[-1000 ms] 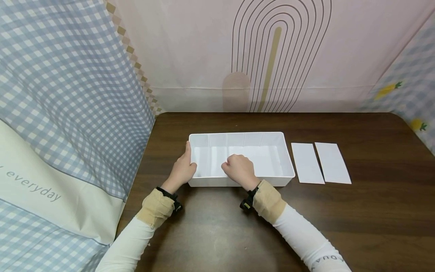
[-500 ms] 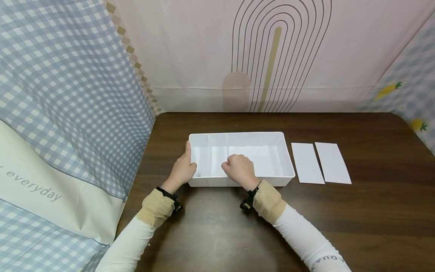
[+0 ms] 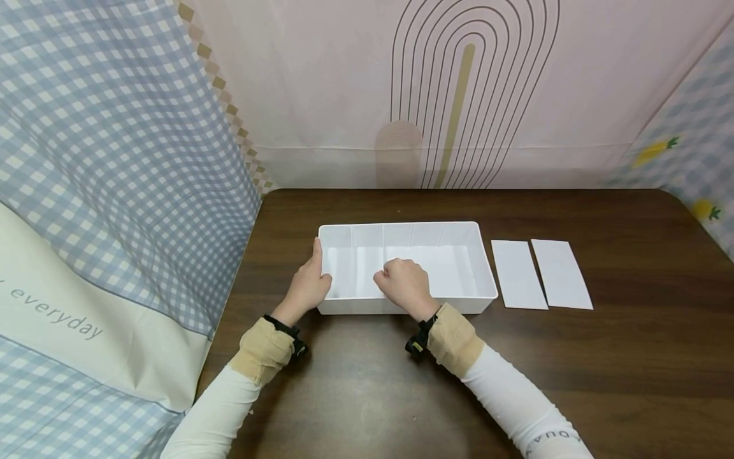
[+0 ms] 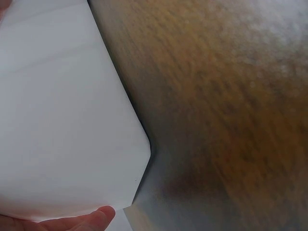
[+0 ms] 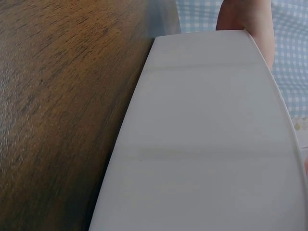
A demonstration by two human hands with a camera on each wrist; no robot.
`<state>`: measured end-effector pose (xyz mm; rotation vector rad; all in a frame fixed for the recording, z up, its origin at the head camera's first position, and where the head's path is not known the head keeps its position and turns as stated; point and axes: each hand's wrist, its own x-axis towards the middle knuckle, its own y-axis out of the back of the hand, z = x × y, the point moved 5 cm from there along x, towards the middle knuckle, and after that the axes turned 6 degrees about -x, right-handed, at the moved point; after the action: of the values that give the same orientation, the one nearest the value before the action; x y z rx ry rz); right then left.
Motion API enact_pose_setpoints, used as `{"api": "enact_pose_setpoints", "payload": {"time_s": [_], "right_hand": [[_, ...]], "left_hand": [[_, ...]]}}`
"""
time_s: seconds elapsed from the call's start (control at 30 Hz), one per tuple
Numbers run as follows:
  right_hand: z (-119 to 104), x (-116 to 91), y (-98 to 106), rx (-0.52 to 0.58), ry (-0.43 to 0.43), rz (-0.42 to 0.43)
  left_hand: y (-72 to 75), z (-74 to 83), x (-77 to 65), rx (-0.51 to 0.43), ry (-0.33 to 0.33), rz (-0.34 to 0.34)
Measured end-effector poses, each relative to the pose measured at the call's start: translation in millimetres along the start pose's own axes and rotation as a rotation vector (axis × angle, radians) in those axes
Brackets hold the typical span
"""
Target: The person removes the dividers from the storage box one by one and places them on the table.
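Observation:
A white plastic box (image 3: pixel 453 264) stands lengthwise before me on the brown table. Thin upright lines cross its left part; I cannot tell whether they are dividers or ribs. My left hand (image 3: pixel 306 285) holds the box's left front corner, index finger straight along the end wall and thumb over the rim. In the left wrist view its fingertip (image 4: pixel 103 217) touches the outer wall. My right hand (image 3: pixel 404 287) is curled into a fist over the front rim near the middle. Its fingertips are hidden in the head view, and no thing shows in it.
Two flat white panels (image 3: pixel 518 274) lie side by side to the right of the box. The table (image 3: pixel 367 408) runs back to a pink patterned cloth (image 3: pixel 321 95). A blue checked curtain (image 3: pixel 115 127) hangs along the left.

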<state>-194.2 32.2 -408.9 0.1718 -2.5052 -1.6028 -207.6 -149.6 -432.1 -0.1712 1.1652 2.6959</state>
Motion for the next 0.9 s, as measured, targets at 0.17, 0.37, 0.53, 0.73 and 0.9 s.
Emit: {"api": "enact_pose_setpoints", "payload": {"time_s": [0.17,0.37,0.53,0.73,0.9], "right_hand": [[-0.5,-0.4,1.9,0.005,0.006,0.015],[-0.5,-0.4,3.0,0.017,0.006,0.021],[-0.3,0.0,3.9,0.025,0.002,0.027],[-0.9,0.1,5.8,0.038,-0.002,0.034],[-1.9,0.2,7.1,0.035,-0.003,0.040]], "left_hand": [[-0.5,-0.2,-0.3,-0.002,-0.002,0.000],[-0.5,-0.2,-0.4,-0.006,-0.006,0.010],[0.0,0.8,-0.7,0.016,-0.016,0.015],[0.4,1.9,-0.9,0.029,-0.024,0.019],[-0.1,0.7,-0.7,0.031,-0.016,0.018]]}}
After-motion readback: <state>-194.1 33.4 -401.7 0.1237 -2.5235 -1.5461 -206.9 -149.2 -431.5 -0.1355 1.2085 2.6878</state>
